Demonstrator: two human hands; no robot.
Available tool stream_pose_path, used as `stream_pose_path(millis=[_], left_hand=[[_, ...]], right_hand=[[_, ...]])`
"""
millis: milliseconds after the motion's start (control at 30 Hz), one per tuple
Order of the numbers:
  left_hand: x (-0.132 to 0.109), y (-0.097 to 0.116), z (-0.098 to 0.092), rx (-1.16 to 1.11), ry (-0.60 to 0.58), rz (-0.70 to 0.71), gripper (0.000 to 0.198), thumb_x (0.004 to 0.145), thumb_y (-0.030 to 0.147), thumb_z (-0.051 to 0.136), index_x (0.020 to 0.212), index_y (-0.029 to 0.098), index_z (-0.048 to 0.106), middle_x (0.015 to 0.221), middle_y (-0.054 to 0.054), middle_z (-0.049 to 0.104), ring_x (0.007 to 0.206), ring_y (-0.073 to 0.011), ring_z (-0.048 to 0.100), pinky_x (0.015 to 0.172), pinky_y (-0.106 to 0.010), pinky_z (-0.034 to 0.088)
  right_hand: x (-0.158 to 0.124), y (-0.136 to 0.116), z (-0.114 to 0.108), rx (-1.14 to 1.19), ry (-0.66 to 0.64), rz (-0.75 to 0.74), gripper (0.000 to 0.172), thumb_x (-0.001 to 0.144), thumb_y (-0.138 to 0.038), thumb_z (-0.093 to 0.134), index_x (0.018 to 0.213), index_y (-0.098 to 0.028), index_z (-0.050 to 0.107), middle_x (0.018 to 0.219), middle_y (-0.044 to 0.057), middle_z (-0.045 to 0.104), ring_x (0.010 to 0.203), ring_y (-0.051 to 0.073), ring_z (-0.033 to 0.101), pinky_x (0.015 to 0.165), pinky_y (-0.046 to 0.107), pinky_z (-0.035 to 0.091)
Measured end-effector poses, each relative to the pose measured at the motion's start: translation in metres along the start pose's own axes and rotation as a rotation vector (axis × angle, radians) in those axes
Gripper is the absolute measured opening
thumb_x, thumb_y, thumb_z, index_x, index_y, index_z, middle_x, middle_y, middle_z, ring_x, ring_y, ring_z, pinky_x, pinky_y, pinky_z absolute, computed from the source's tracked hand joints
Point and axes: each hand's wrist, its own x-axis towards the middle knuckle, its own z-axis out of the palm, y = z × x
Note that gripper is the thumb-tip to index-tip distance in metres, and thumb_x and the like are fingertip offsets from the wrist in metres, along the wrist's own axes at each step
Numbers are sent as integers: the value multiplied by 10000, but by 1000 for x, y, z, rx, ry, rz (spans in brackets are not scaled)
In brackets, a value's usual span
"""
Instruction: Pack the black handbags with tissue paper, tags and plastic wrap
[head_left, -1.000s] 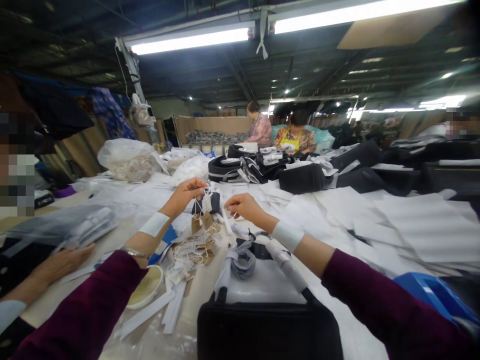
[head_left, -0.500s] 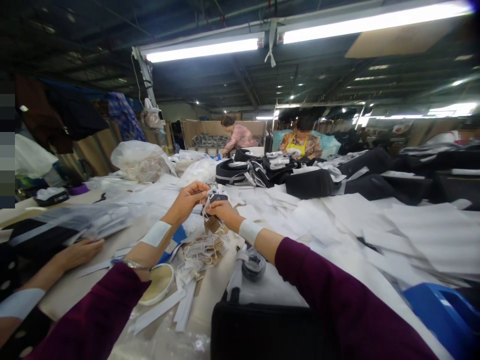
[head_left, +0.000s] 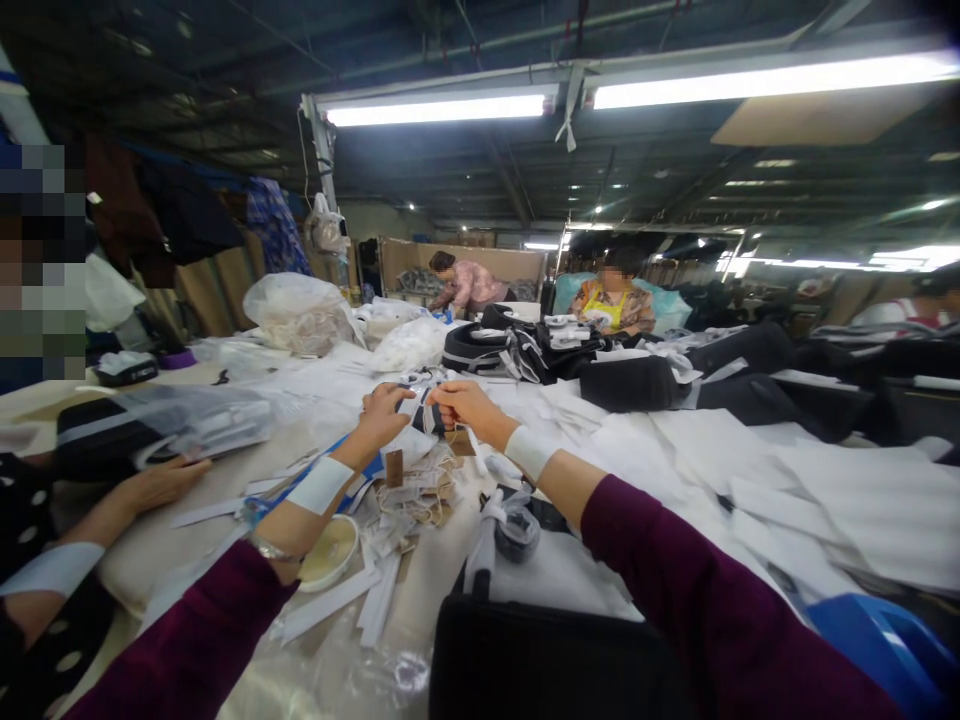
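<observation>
Both forearms reach forward over the bench (head_left: 150, 550), wrists banded white; the left hand (head_left: 386, 412) and right hand (head_left: 469, 403) meet fingertip to fingertip — each grip pinched shut on a small dark tag (head_left: 428, 415) — just above the pile of strung tags (head_left: 416, 495).

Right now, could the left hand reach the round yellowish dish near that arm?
Probably yes: the dish lies uncovered beside the left forearm, though the left hand and right hand both pinch a tag bundle.

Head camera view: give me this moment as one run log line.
left hand: pinching dark hang tag | right hand: pinching same tag | below hands: pile of strung tags | nearest camera: black bag
</observation>
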Motion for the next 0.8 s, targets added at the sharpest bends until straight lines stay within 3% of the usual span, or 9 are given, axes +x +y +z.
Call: stream_pose_path(millis=[100,200,333,400,500,567,667,733,800], left_hand=[[0,23,-2,-72,-74,43,437,571,157,534,986,170,671,1094,-80,653,1089,-274,549,942,-406,442],[-6,45,2,-312,-228,70,516,567,162,523,1070,157,638,1002,-67,684,918,-219,612,807,-334,489],[-15,64,8,-578,-380,3,502,536,150,591,1036,145,626,908,-75,687,775,-192,617,689,-297,473],[-18,70,10,-504,-294,1,416,571,195,612,984,147,637,876,-71,678,772,-201,621,705,-320,481],[-23,79,13,-274,69,80,266,623,225,591,879,169,638,861,-45,647,796,-194,583,736,-318,463],[-30,85,21,-157,209,176,188,677,234,574,851,186,626,826,-23,623,759,-174,550,718,-300,439],[-45,94,44,-109,59,253,152,715,257,586,853,197,597,766,2,597,648,-141,527,629,-278,417],[-54,98,65,-195,-68,171,216,658,223,622,854,206,532,765,18,590,560,-111,507,549,-256,396],[-59,101,85,-310,-118,64,303,610,194,624,848,220,439,772,33,585,479,-87,485,478,-239,375]], right_hand=[[-2,-8,0,33,-30,-12,235,727,-345,710,678,-141,605,451,-84,374,406,50,349,419,193,270],[-7,-17,-6,85,-66,-28,214,746,-322,697,691,-132,618,469,-87,341,422,40,295,423,187,227],[-20,-29,-18,149,-71,-7,193,768,-302,693,710,-138,611,480,-89,328,428,45,285,431,187,254],[-29,-32,-25,172,-32,34,178,789,-284,679,718,-140,601,480,-83,350,423,52,323,435,190,298],[-42,-34,-34,216,88,113,140,834,-238,620,742,-138,584,498,-55,431,444,80,432,484,221,421],[-49,-35,-37,261,177,143,115,852,-188,570,747,-140,568,529,-25,494,508,110,519,562,272,506],[-57,-35,-39,343,289,120,138,846,-112,526,716,-158,530,580,-6,531,595,118,563,671,300,549],[-61,-35,-38,391,360,77,170,837,-76,511,696,-170,506,606,-16,520,600,94,541,709,271,542],[-63,-34,-38,426,421,38,203,837,-55,489,679,-182,481,618,-25,499,594,80,520,725,246,533]])
